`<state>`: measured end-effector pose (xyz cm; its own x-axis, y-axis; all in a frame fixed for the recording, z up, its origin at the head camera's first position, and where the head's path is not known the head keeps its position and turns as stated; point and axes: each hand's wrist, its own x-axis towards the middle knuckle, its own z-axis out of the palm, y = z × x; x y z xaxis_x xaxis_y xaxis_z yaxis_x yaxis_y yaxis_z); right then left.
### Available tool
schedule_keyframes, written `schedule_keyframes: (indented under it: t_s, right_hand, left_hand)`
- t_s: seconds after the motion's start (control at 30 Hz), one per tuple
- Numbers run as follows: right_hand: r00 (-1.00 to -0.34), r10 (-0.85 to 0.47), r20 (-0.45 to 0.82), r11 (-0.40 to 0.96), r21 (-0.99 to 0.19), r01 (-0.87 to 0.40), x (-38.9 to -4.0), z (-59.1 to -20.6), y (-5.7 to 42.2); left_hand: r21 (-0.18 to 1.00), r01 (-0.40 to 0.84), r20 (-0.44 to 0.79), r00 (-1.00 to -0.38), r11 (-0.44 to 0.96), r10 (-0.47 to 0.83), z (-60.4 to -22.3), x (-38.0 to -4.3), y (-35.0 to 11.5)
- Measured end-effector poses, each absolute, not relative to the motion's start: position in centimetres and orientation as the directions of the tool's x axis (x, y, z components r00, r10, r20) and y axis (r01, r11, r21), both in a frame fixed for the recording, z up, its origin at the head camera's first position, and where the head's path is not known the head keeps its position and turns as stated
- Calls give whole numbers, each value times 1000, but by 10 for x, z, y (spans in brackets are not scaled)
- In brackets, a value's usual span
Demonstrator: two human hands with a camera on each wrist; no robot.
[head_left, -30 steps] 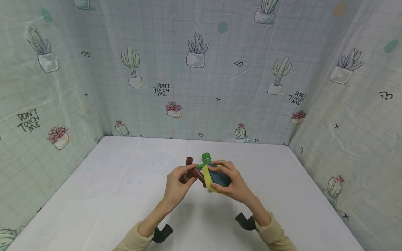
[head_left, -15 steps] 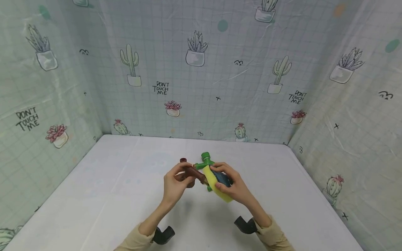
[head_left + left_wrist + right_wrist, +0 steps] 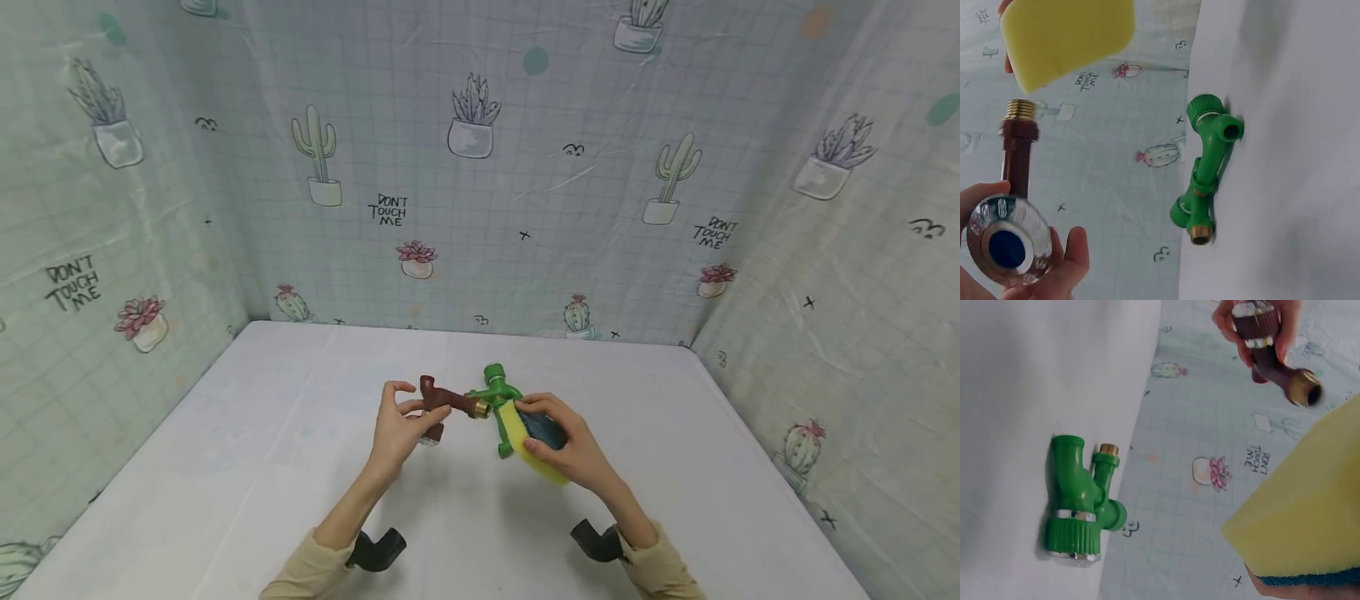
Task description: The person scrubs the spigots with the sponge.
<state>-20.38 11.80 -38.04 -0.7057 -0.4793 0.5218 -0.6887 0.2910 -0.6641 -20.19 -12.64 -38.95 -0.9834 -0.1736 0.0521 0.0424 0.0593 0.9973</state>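
Observation:
My left hand (image 3: 397,429) grips a brown tap (image 3: 450,402) by its body, thumb and fingers around it. Its brass threaded end (image 3: 1020,110) points toward the sponge; a silver handle with a blue centre (image 3: 1009,249) faces the left wrist camera. The right hand (image 3: 576,443) pinches a yellow sponge (image 3: 520,437) with a dark blue scouring layer (image 3: 543,429). A small gap separates sponge and tap. Beyond them on the table lies a green tap-like fitting (image 3: 1210,153) with a ribbed knob and a brass end, partly hidden by the sponge and hand in the head view.
The white table (image 3: 300,467) is enclosed by patterned cloth walls (image 3: 465,200) at the back and both sides. A black curved piece (image 3: 378,550) sits at the left wrist, and a similar black piece (image 3: 596,542) at the right wrist.
My left hand has moved left and turned the brown tap, so its brass end now shows. The sponge has shifted slightly right and toward me, away from the tap. The green fitting stays put.

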Motion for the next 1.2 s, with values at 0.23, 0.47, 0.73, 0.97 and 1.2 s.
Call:
schedule_keyframes:
  t_s: [0.23, 0.47, 0.73, 0.97, 1.2]
  right_hand:
    - [-713, -461, 529, 301, -663, -686, -193, -365, 118]
    - [-719, -449, 531, 298, -669, -681, -194, -366, 118]
    - [-728, -438, 528, 301, -677, -672, -195, -367, 118]
    - [-725, -432, 537, 306, -669, -677, -195, -367, 118]
    - [-731, -411, 545, 315, -668, -675, -196, -368, 120]
  left_hand:
    - [994, 63, 82, -966, 85, -243, -386, -208, -140]
    - [992, 79, 59, -981, -102, -182, -379, -217, -155]
    - [967, -104, -95, -994, -231, 52, -381, -230, -175]
    - [992, -110, -86, -948, -61, 306, -379, -243, -192]
    - [978, -62, -84, -991, 197, 102, -379, -261, -195]
